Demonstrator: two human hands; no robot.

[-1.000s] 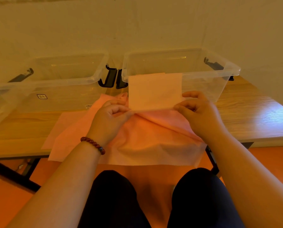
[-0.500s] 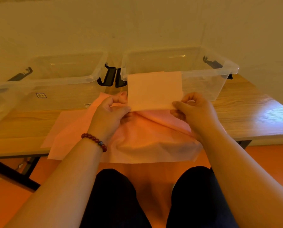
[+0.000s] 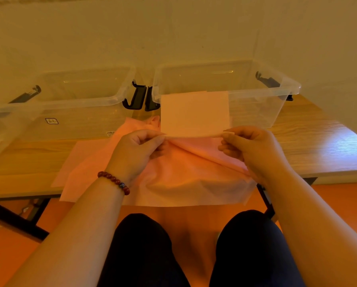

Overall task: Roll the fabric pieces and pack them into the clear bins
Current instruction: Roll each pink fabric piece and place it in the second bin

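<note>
Both hands are pinching here: the left hand (image 3: 136,151) and right hand (image 3: 250,150) each have thumb and fingers clamped on a bottom corner of the pale fabric piece (image 3: 195,113). It stands up between them, right in front of the right bin (image 3: 285,85) and covering part of its front wall. Nearer than that bin, the pink fabric pile (image 3: 183,179) lies rumpled on the table (image 3: 310,141). Left of that bin sits the other bin (image 3: 80,104), cut off by the frame. The pinched corners are buried in the fingers, and I can't tell if the upright piece is separate from the pile.
</note>
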